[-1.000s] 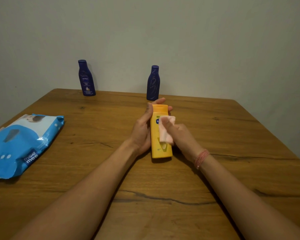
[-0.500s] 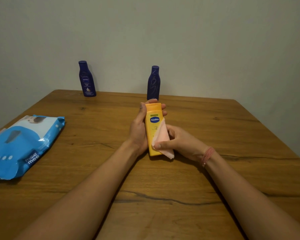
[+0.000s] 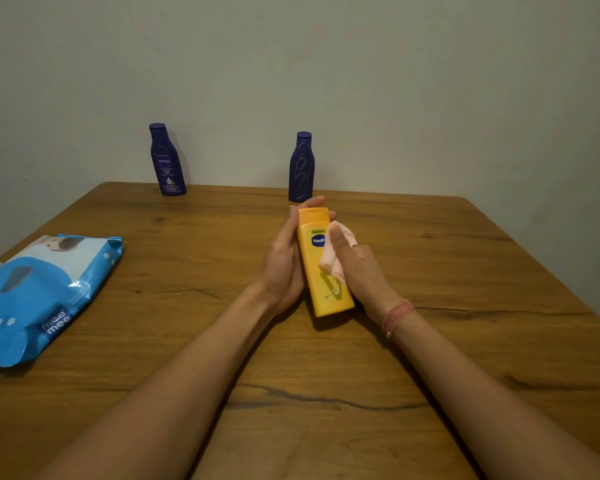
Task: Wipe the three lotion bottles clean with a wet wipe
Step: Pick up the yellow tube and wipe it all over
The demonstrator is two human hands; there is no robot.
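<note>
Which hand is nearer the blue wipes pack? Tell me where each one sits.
Left. The left hand holds the yellow bottle on the side facing the wipes pack, which lies well off to its left. The right hand, pressing the wipe, is beyond the bottle.

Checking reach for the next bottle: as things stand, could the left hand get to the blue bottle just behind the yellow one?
Probably yes, once freed: the left hand now holds the yellow bottle, and the blue bottle stands just beyond its fingertips, nothing between.

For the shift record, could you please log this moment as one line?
step: wiping yellow bottle | left hand: holds bottle | right hand: presses wipe to front | two blue bottles: upright at wall
</note>
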